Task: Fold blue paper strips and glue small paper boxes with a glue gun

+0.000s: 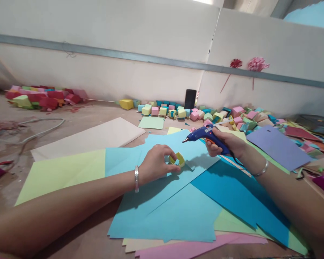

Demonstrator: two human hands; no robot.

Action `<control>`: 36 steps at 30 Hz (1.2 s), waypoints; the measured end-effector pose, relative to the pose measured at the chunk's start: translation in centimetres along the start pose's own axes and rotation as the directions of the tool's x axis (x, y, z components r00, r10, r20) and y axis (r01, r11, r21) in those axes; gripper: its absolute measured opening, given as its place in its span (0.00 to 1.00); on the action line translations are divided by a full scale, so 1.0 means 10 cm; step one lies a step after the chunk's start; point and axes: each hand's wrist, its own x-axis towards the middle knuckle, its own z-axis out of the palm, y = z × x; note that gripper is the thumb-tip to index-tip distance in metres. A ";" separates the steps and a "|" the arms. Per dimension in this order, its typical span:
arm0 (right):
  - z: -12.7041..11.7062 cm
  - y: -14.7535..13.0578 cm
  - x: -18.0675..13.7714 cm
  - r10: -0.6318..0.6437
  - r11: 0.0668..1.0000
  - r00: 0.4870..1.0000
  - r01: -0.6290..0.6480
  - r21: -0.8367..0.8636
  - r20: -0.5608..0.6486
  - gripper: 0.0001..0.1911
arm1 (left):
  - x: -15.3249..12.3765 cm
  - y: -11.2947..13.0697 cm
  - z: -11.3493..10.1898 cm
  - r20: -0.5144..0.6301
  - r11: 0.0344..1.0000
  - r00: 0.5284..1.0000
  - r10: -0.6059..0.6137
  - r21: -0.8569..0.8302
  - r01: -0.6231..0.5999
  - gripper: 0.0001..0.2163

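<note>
A small folded yellow paper piece (180, 159), open in its middle, sits between the thumb and fingertips of my left hand (155, 162). That hand is closed on it just above light blue paper sheets (167, 205). My right hand (228, 142) grips a blue hot glue gun (199, 134) with an orange trigger. Its metal nozzle points left and slightly down, above the yellow piece and apart from it. A glue stick sticks out at the back of the gun, and a dark cord hangs from its handle.
Small coloured paper boxes (154, 110) line the wall, heaped at right and far left (47, 99). A phone (190, 99) stands among them. Darker blue (232, 187), purple (278, 145) and pink sheets (183, 250) lie around. Left are a white board (91, 138) and cable (48, 119).
</note>
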 end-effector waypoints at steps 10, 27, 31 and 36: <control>-0.08 0.05 0.05 0.054 0.997 0.998 -0.052 0.051 -0.028 0.26 | 0.00 -0.01 0.01 -0.015 1.000 1.000 -0.004 0.021 0.004 0.09; 0.03 0.04 0.04 -0.008 0.988 0.991 -0.013 -0.151 -0.134 0.22 | -0.01 0.01 -0.01 -0.027 1.000 1.000 0.008 0.028 -0.007 0.10; 0.29 -0.03 -0.06 -0.260 0.886 0.938 0.137 -0.443 -0.230 0.24 | -0.01 0.02 0.00 -0.032 1.000 0.999 0.001 0.016 0.000 0.09; 0.79 -0.16 -0.41 -0.399 0.635 0.877 0.055 -0.770 -0.267 0.27 | 0.00 0.00 0.02 -0.047 1.000 0.999 0.000 0.010 0.000 0.09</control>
